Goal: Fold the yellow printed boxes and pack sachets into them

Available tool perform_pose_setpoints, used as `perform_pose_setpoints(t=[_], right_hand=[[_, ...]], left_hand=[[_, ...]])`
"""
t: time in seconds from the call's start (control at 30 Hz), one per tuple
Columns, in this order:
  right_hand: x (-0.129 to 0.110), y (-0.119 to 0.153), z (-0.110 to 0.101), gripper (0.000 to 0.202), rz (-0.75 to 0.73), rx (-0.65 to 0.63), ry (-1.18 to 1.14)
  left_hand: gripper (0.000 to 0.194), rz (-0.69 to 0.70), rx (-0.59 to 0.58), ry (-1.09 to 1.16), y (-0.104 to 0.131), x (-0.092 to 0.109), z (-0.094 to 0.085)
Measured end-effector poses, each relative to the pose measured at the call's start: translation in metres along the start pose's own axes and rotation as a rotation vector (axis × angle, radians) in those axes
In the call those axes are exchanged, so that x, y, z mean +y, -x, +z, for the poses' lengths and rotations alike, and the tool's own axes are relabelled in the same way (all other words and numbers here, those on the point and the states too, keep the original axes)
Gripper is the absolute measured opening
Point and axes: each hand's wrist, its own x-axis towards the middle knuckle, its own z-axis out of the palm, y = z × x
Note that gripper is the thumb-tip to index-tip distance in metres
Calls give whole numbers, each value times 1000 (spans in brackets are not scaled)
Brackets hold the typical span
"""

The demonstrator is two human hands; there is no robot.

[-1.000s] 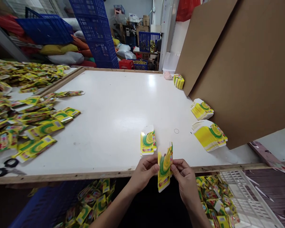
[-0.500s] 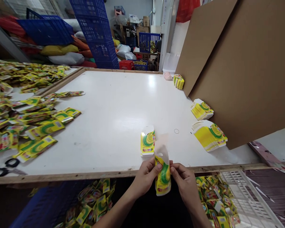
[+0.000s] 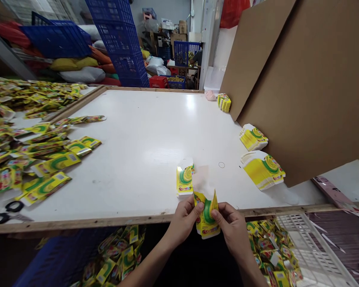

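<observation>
A yellow and green printed carton [image 3: 208,217] is held between my two hands over the table's front edge. My left hand [image 3: 185,217] pinches its left side, thumb on the printed face. On the right side, my right hand [image 3: 229,219] grips it with the thumb in front. The carton looks partly opened out, with a flap standing up at its upper right. Just behind my left hand lies a small stack of flat cartons [image 3: 184,179] on the white table [image 3: 137,159]. A pale, see-through piece [image 3: 201,175] shows beside that stack.
Cartons [image 3: 52,163] lie heaped at the left, near black-handled scissors [image 3: 8,213]. Stacked cartons [image 3: 265,169] sit by cardboard sheets [image 3: 311,95] at right. Below the edge are a filled blue crate [image 3: 60,255] and white crate [image 3: 317,243]. A person [image 3: 198,57] is far back.
The carton has spread wider between my hands, and its upper right flap now stands up. My right hand has shifted slightly, its thumb now on the carton's front.
</observation>
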Motion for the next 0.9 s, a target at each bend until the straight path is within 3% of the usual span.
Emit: perform_pose_setpoints(t=[0.13,0.23,0.33,0.43,0.57,0.73,0.8,0.9], right_hand=[[4,-4,-3,26,-43,1,164],[5,-5,-4,31,-187,94,402],[3,-6,-5,29,-394,97,637],[-1,-9,-6,26,-472,29,798],[-5,-12,-11,23,-427,-36,767],[-10,-10,-13,18,-327,-128,667],[-10,-10,-10,18,-326,-110,645],[-5,-10,-5,15,-358,-19,627]], left_hand=[[36,-1,-27,61,-1,-1,-2],[37,3,-46,43,0,-1,-3],[34,21,-43,-129,0,1,-1],[34,57,-44,-354,2,3,1],[27,58,-122,-480,3,5,0],[25,-6,-351,-369,2,6,-9],[31,2,-326,-299,2,5,-9],[37,47,-186,-234,3,2,-6]])
